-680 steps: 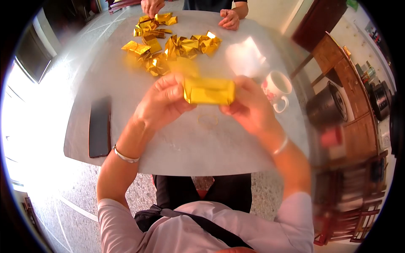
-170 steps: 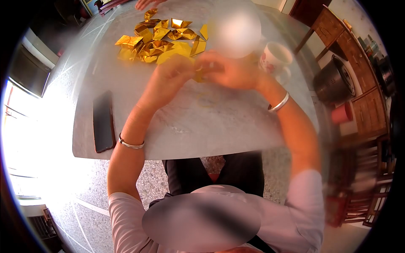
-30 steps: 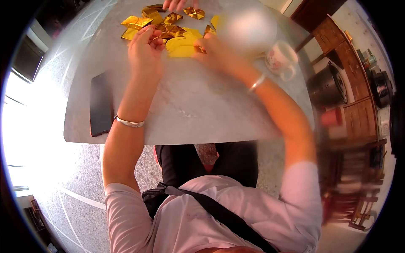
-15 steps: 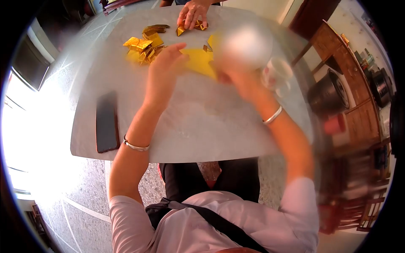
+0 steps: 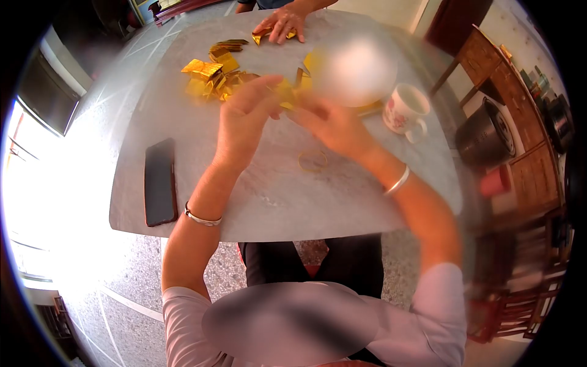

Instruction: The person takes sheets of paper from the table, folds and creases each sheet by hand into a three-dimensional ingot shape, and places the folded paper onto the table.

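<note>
Over the far half of the table, my left hand and my right hand come close together. Between their fingertips is a piece of yellow-gold paper, bent and smeared by motion. Fingers of both hands are closed on its edges, and they partly cover it. Just left of my left hand lies a loose pile of folded gold paper pieces. More yellow paper lies beyond my right hand, beside a blurred white round shape.
Across the table, another person's hand rests on a folded gold paper piece. A floral mug stands right of my right hand. A phone lies at the left, and a thin yellowish ring lies nearer me.
The yellow paper was spread wide between my hands and now appears smaller and bent. My right hand has come left, closer to my left. The other person's fingers have shifted slightly.
</note>
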### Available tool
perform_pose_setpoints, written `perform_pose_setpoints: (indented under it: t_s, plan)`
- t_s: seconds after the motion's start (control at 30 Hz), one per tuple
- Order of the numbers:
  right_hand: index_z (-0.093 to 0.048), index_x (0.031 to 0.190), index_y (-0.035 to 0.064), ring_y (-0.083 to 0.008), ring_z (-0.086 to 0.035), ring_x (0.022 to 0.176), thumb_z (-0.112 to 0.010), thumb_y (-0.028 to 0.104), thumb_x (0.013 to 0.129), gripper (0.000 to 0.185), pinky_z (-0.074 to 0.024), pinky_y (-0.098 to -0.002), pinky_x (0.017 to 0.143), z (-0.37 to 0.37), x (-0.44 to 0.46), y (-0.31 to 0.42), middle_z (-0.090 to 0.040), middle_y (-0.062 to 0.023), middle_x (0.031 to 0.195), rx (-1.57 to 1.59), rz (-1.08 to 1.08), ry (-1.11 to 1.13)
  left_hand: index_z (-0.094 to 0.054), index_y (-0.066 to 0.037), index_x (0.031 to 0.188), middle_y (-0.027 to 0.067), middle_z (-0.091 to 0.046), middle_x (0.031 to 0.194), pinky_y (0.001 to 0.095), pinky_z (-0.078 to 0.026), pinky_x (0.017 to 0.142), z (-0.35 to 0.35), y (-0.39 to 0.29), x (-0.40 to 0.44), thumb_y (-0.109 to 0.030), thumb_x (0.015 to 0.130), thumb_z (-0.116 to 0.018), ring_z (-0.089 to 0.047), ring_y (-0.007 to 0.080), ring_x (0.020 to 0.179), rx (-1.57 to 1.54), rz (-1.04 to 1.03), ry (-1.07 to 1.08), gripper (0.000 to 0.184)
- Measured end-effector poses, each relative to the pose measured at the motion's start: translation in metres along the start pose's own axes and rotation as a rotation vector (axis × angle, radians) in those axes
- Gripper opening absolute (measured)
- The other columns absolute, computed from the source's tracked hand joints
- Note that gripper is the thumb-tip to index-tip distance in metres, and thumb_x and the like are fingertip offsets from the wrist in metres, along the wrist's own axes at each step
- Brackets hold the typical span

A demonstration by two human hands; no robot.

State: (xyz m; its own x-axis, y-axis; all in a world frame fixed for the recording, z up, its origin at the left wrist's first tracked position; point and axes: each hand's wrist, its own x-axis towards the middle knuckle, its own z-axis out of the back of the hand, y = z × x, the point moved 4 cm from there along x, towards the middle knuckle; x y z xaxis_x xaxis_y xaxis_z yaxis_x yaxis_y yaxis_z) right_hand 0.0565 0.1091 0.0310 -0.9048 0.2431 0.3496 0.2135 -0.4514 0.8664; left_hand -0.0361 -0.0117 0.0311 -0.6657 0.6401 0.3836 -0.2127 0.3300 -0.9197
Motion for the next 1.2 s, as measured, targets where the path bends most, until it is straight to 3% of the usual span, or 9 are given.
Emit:
perform_pose_setpoints:
  t_s: [0.1,0.2,0.3,0.63,0.83,0.93,1.0,1.1,1.2]
  plan:
    - [-0.053,0.076,-0.0010,-0.0061,-0.032,0.052,-0.062,0.030,0.084,0.033,-0.0276,-0.0246,0.047,-0.002,0.002,-0.010,-0.043,0.0025,0.056,-0.004,0.077,-0.028,-0.056,0.001,0.111,0.0002,-0.056,0.082,0.0205,-0.043,0.068,-0.003,0.000,-0.002,-0.003,0.085,-0.056,-0.050,0.0073,0.072,-0.004,0.000,0.005,0.027]
    - [-0.055,0.079,-0.0012,-0.0067,-0.034,0.052,-0.062,0.029,0.083,0.031,-0.0287,-0.0253,0.048,-0.001,0.000,-0.006,-0.043,0.0025,0.055,0.064,-0.075,-0.014,-0.056,-0.001,0.111,0.0000,-0.057,0.084,0.0203,-0.044,0.069,-0.004,0.001,-0.002,-0.003,0.084,-0.057,-0.050,0.0068,0.072,0.045,-0.011,0.018,0.027]
    - [-0.057,0.084,-0.0016,-0.0074,-0.037,0.051,-0.061,0.028,0.083,0.030,-0.0302,-0.0260,0.048,0.000,-0.002,0.001,-0.044,0.0022,0.056,0.035,-0.056,-0.035,-0.057,-0.002,0.110,-0.0005,-0.058,0.085,0.0202,-0.044,0.069,-0.005,0.001,-0.004,-0.002,0.084,-0.057,-0.050,0.0063,0.073,0.092,-0.021,0.024,0.026]
    - [-0.057,0.097,-0.0030,-0.0191,-0.058,0.058,-0.051,0.021,0.089,0.026,-0.0426,-0.0323,0.055,0.010,-0.002,-0.007,-0.058,-0.0125,0.067,-0.218,0.182,-0.136,-0.058,-0.004,0.108,-0.0017,-0.057,0.087,0.0219,-0.043,0.067,-0.004,0.008,-0.004,-0.001,0.082,-0.058,-0.050,0.0065,0.075,0.185,-0.080,-0.011,0.026]
    - [-0.059,0.097,-0.0016,-0.0144,-0.057,0.050,-0.049,0.018,0.088,0.023,-0.0439,-0.0277,0.050,0.021,0.000,0.001,-0.062,-0.0086,0.071,-0.205,-0.086,0.086,-0.063,-0.007,0.094,0.0043,-0.054,0.087,0.0246,-0.043,0.067,-0.011,-0.012,-0.004,0.003,0.076,-0.061,-0.053,0.0115,0.077,0.814,-0.654,0.102,0.021]
    - [-0.060,0.099,0.0013,-0.0106,-0.056,0.048,-0.049,0.017,0.088,0.022,-0.0427,-0.0248,0.048,0.028,0.001,-0.004,-0.063,-0.0049,0.075,-0.134,-0.102,0.221,-0.063,-0.003,0.087,0.0056,-0.056,0.085,0.0248,-0.045,0.066,-0.013,-0.011,-0.005,0.003,0.076,-0.061,-0.054,0.0123,0.075,0.790,-0.599,0.202,0.013]
    - [-0.062,0.101,0.0034,-0.0084,-0.056,0.051,-0.048,0.017,0.088,0.023,-0.0414,-0.0232,0.047,0.032,0.002,-0.001,-0.063,-0.0028,0.078,-0.118,-0.117,0.340,-0.062,-0.002,0.086,0.0054,-0.058,0.082,0.0248,-0.045,0.066,-0.010,-0.006,-0.006,0.002,0.076,-0.062,-0.055,0.0126,0.072,0.738,-0.359,0.222,0.011]
    - [-0.062,0.104,0.0043,-0.0070,-0.057,0.054,-0.049,0.020,0.089,0.025,-0.0406,-0.0208,0.047,0.036,-0.001,0.011,-0.062,-0.0025,0.081,-0.181,-0.167,0.338,-0.061,0.000,0.087,0.0037,-0.060,0.079,0.0248,-0.044,0.064,-0.008,-0.002,-0.006,-0.002,0.079,-0.061,-0.054,0.0121,0.067,0.619,-0.185,0.224,0.009]
    - [-0.062,0.106,0.0046,-0.0068,-0.058,0.058,-0.050,0.023,0.090,0.027,-0.0404,-0.0190,0.047,0.039,0.000,0.011,-0.062,-0.0031,0.084,-0.074,-0.076,0.346,-0.061,0.000,0.088,0.0035,-0.061,0.078,0.0263,-0.043,0.061,-0.003,0.005,-0.003,-0.007,0.081,-0.060,-0.051,0.0121,0.064,0.409,-0.033,0.208,0.010]
